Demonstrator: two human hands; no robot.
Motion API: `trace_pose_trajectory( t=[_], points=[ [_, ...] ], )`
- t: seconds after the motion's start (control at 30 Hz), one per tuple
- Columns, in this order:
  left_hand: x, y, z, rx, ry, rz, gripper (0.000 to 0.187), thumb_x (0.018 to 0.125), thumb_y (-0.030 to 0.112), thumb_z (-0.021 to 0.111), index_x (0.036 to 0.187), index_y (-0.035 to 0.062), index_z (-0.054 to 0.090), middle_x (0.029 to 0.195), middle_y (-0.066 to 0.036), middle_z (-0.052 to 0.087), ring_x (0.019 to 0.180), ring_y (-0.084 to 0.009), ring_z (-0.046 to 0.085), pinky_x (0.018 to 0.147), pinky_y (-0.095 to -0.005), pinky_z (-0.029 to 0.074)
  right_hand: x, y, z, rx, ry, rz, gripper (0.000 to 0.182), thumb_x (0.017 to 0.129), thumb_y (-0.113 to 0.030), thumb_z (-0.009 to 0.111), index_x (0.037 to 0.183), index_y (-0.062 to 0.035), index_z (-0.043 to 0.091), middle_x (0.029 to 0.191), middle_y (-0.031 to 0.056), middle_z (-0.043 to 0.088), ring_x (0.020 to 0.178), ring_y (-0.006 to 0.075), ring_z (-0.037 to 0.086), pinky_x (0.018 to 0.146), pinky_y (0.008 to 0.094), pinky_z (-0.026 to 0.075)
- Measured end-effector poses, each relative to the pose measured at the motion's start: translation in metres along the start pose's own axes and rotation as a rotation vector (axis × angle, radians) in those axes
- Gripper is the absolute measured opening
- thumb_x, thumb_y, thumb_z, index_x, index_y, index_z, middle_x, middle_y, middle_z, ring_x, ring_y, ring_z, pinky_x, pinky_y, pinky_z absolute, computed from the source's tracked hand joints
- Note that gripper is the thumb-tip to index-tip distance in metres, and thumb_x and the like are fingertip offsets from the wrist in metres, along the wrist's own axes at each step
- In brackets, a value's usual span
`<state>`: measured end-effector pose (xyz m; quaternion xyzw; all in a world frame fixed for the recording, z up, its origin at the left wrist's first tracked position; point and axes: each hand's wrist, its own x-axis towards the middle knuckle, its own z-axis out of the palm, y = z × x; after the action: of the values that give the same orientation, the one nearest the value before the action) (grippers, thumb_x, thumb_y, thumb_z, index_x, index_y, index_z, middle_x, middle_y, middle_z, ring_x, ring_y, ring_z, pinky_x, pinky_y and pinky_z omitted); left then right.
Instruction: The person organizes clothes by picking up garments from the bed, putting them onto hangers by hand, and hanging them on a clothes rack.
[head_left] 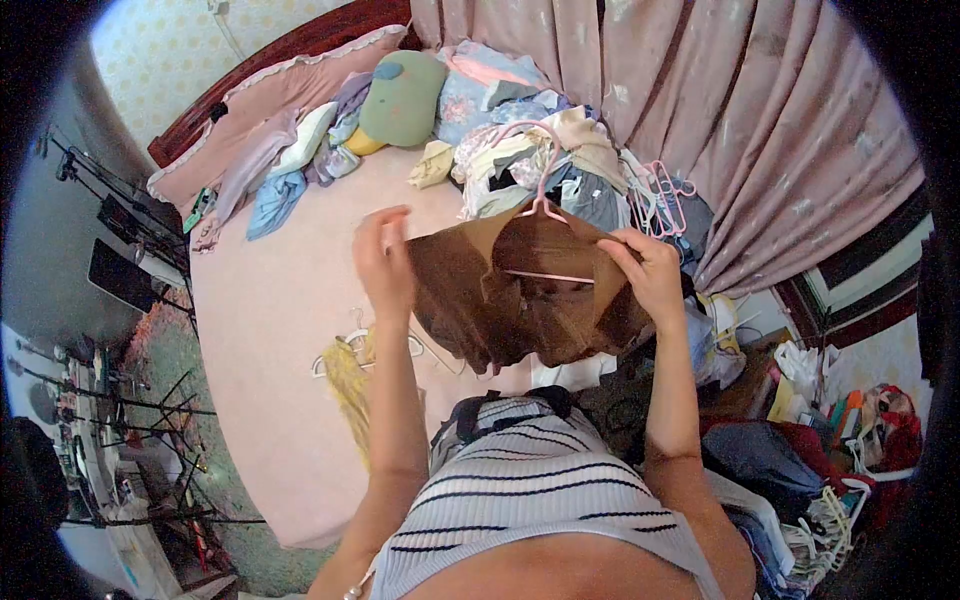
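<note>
A brown garment (460,290) hangs on a pink hanger (541,180) in front of me, above the bed's near edge. My right hand (645,265) pinches the garment's shoulder on the right side. My left hand (385,255) is at the garment's left shoulder, slightly blurred, with its fingers apart and raised beside the cloth. The hanger's hook points up, and its lower bar shows through the garment's neck opening. Below my left forearm, a yellow garment (350,390) lies with a white hanger on the bed.
Piled clothes and a green pillow (403,100) lie on the far part of the pink bed (270,330). More hangers (665,200) rest at the pile's right. Clothes and hangers (820,530) heap at the lower right; tripods stand left.
</note>
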<state>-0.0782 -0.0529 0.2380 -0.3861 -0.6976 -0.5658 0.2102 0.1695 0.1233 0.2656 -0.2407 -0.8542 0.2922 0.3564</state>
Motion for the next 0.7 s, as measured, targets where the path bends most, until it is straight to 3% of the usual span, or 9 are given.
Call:
trace_pose_trajectory(
  t=[0.03, 0.1, 0.23, 0.3, 0.43, 0.5, 0.57, 0.63, 0.7],
  points=[
    [0.000, 0.018, 0.003, 0.001, 0.000, -0.004, 0.014, 0.085, 0.015, 0.053, 0.089, 0.0040, 0.059, 0.090, -0.009, 0.060, 0.084, -0.0233, 0.055, 0.075, -0.0335, 0.042, 0.001, -0.002, 0.002, 0.056, -0.010, -0.001, 0.018, 0.078, -0.019, 0.063, 0.085, -0.0032, 0.063, 0.070, 0.0102, 0.061, 0.060, 0.0174, 0.059, 0.057, 0.0262, 0.044],
    [-0.003, 0.041, 0.008, -0.042, -0.395, 0.106, 0.015, 0.082, 0.016, 0.058, 0.092, 0.0057, 0.061, 0.087, -0.009, 0.061, 0.081, -0.0236, 0.057, 0.071, -0.0320, 0.044, 0.001, -0.005, 0.004, 0.064, -0.013, 0.005, 0.018, 0.078, -0.019, 0.063, 0.085, -0.0024, 0.063, 0.071, 0.0106, 0.061, 0.061, 0.0177, 0.058, 0.058, 0.0262, 0.044],
    [-0.008, 0.034, 0.015, -0.117, -0.456, -0.012, 0.017, 0.078, 0.017, 0.062, 0.091, 0.0069, 0.064, 0.083, -0.009, 0.063, 0.074, -0.0229, 0.059, 0.066, -0.0304, 0.045, 0.005, 0.001, 0.002, 0.093, 0.062, 0.014, 0.018, 0.080, -0.017, 0.061, 0.085, 0.0003, 0.062, 0.072, 0.0110, 0.059, 0.064, 0.0172, 0.056, 0.060, 0.0261, 0.043],
    [-0.014, 0.035, 0.013, -0.276, -0.660, -0.080, 0.011, 0.081, 0.008, 0.058, 0.088, 0.0021, 0.064, 0.080, -0.010, 0.064, 0.071, -0.0176, 0.060, 0.065, -0.0267, 0.046, 0.009, 0.000, -0.003, 0.046, 0.088, -0.017, 0.018, 0.081, -0.016, 0.060, 0.084, 0.0013, 0.062, 0.072, 0.0105, 0.057, 0.065, 0.0175, 0.055, 0.061, 0.0260, 0.042],
    [-0.017, 0.051, 0.018, -0.266, -0.897, 0.021, 0.013, 0.079, 0.010, 0.061, 0.088, 0.0002, 0.064, 0.080, -0.008, 0.065, 0.072, -0.0141, 0.059, 0.066, -0.0261, 0.046, 0.013, -0.008, -0.001, 0.121, 0.130, -0.057, 0.019, 0.082, -0.015, 0.058, 0.081, 0.0032, 0.061, 0.070, 0.0088, 0.052, 0.065, 0.0186, 0.052, 0.062, 0.0253, 0.041],
    [-0.016, 0.049, 0.019, -0.368, -0.865, -0.054, 0.013, 0.079, 0.010, 0.062, 0.085, -0.0012, 0.063, 0.075, -0.005, 0.063, 0.069, -0.0108, 0.057, 0.063, -0.0247, 0.045, 0.012, -0.005, 0.000, 0.128, 0.080, -0.058, 0.020, 0.082, -0.017, 0.057, 0.084, 0.0024, 0.061, 0.075, 0.0099, 0.055, 0.068, 0.0211, 0.054, 0.064, 0.0265, 0.042],
    [-0.009, 0.044, 0.015, -0.334, -0.653, -0.273, 0.014, 0.079, 0.014, 0.063, 0.081, -0.0002, 0.063, 0.068, -0.005, 0.063, 0.062, -0.0094, 0.055, 0.059, -0.0237, 0.044, 0.011, -0.006, 0.000, -0.037, 0.086, 0.014, 0.022, 0.082, -0.020, 0.057, 0.089, 0.0002, 0.061, 0.081, 0.0112, 0.057, 0.072, 0.0239, 0.056, 0.067, 0.0296, 0.043],
    [-0.005, 0.034, 0.013, -0.291, -0.560, -0.241, 0.014, 0.079, 0.014, 0.063, 0.079, -0.0008, 0.062, 0.065, -0.003, 0.061, 0.061, -0.0057, 0.051, 0.057, -0.0215, 0.042, 0.007, -0.005, -0.007, -0.103, 0.076, 0.067, 0.025, 0.081, -0.024, 0.058, 0.091, -0.0012, 0.060, 0.086, 0.0119, 0.058, 0.077, 0.0270, 0.056, 0.070, 0.0327, 0.044],
    [-0.006, 0.025, 0.011, -0.346, -0.462, -0.319, 0.014, 0.080, 0.013, 0.063, 0.078, -0.0011, 0.061, 0.064, -0.002, 0.060, 0.060, -0.0055, 0.051, 0.056, -0.0211, 0.041, 0.001, -0.004, -0.012, -0.304, 0.030, -0.169, 0.024, 0.079, -0.018, 0.061, 0.095, -0.0004, 0.059, 0.085, 0.0111, 0.058, 0.077, 0.0236, 0.056, 0.070, 0.0313, 0.042]
  ],
)
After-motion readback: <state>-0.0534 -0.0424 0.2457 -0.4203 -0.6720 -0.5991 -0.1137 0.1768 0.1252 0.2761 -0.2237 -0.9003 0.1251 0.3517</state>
